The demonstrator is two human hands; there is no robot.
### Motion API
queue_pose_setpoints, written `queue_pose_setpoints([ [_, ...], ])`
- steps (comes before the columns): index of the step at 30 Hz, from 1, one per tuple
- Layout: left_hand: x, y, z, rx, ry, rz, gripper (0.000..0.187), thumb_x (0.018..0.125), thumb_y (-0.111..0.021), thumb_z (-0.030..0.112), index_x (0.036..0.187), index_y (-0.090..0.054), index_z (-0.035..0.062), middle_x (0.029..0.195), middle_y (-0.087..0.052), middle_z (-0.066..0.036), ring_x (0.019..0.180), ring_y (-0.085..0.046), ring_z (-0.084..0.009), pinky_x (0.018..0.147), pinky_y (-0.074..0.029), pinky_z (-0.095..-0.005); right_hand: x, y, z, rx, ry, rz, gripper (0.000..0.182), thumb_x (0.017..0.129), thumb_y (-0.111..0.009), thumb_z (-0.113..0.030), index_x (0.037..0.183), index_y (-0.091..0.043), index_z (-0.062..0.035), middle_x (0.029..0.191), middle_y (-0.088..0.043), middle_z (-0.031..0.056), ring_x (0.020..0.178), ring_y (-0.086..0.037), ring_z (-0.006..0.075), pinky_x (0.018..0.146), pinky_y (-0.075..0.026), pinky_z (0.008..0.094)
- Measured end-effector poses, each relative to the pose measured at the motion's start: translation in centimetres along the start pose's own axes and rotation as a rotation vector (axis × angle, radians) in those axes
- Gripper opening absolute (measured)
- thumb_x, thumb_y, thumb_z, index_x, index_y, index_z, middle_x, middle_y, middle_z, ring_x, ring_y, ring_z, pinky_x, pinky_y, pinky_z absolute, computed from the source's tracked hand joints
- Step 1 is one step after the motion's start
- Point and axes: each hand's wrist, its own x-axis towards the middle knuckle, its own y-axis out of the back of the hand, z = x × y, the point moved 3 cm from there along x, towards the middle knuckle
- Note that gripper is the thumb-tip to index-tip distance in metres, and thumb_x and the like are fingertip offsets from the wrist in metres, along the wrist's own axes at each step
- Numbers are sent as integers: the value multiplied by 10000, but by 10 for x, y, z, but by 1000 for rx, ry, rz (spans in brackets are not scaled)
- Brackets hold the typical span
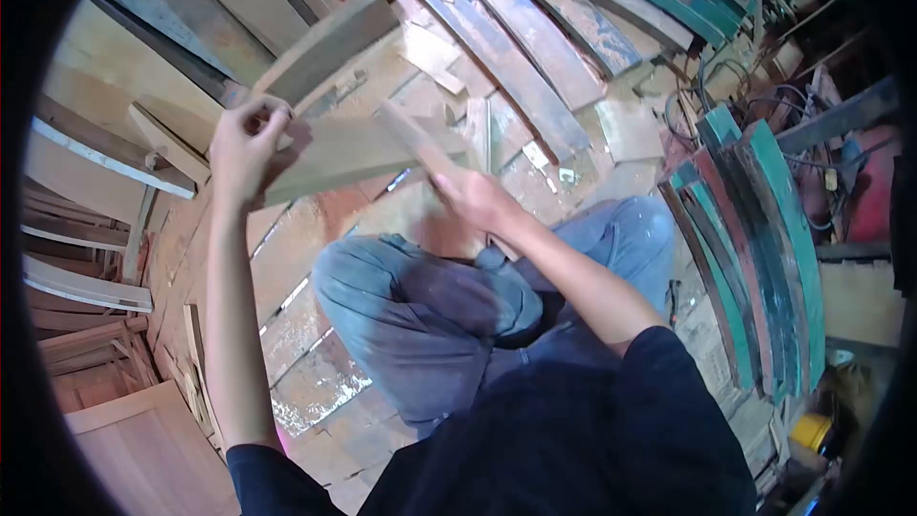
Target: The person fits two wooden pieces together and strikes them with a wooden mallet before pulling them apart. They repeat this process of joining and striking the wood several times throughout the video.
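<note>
Roughly between left hand [242,148] — curled, grip unclear — and right hand [475,199], closed round wooden strip [411,138]: board [346,151].

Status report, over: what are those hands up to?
Right hand gripping wooden strip. Left hand curled by board, grip unclear. Strip overlaps board in view. Loose planks on floor beyond.

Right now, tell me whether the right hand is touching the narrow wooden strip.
Touching: the head view shows the right hand closed around the narrow wooden strip.

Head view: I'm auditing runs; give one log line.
left hand: at board, grip unclear | right hand: gripping stick | stick: over board
</note>
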Motion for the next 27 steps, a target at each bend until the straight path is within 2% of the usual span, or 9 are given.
queue_pose_setpoints([
  [4,2,-3,2,-141,-17,-39,230,916,-667,250,939,-733,31,748,-691,-31,699,-642,-85,697,-497,-259,-18,-27,-79,-217,110,153,543,1064,-464,-489,1149,-703,-9,899,-729,211,844,-708,378,789,-550,441],
  [7,-10,3,-10,24,1,23,235,872,-691,287,936,-747,68,766,-697,-86,707,-658,-188,728,-514,-326,-5,-26,-14,97,-10,66,583,1043,-470,-514,1266,-654,-8,1050,-681,358,1054,-660,501,906,-532,525],
  [9,-23,7,-19,179,-20,92,245,863,-694,313,926,-751,84,768,-676,-102,794,-633,-253,784,-506,-365,0,-8,66,-183,-225,54,587,1044,-472,-507,1315,-620,-8,1031,-685,361,1050,-666,505,915,-528,534],
  [12,-18,5,-22,134,8,72,257,863,-695,331,932,-753,91,774,-673,-102,817,-632,-254,789,-505,-366,1,-7,53,-203,-250,86,518,1049,-490,-467,1189,-656,3,991,-714,271,956,-705,412,858,-535,476],
  [15,-5,2,4,-2,14,45,287,876,-694,339,959,-743,69,809,-708,-94,754,-687,-175,720,-518,-326,-20,-19,-54,-150,-148,83,504,1060,-484,-453,1122,-672,10,924,-714,275,931,-707,429,841,-538,483],
  [16,-6,4,18,-6,19,34,344,890,-702,393,1071,-729,101,837,-703,-93,755,-683,-181,723,-520,-330,-21,-18,-53,-138,-103,105,521,1054,-489,-462,1112,-682,19,936,-704,304,956,-695,457,846,-537,508],
  [18,-5,-1,24,-30,26,87,418,887,-714,445,1156,-703,126,867,-693,-89,780,-679,-192,746,-517,-338,-22,-19,-45,-105,2,155,555,1044,-500,-480,1090,-703,35,958,-683,362,1007,-670,514,855,-535,558],
  [24,1,-1,35,66,43,155,612,910,-629,637,1316,-652,180,962,-706,-111,920,-674,-237,847,-492,-367,-6,10,78,-256,-337,80,560,1055,-489,-497,1102,-679,27,906,-704,299,830,-677,490,787,-536,489],
  [27,16,-6,58,-119,35,143,579,968,-558,611,1328,-640,166,1039,-743,-128,959,-693,-252,856,-494,-359,-16,5,-31,-90,-105,9,583,1049,-485,-505,1134,-674,40,944,-698,321,936,-679,482,839,-531,492],
])
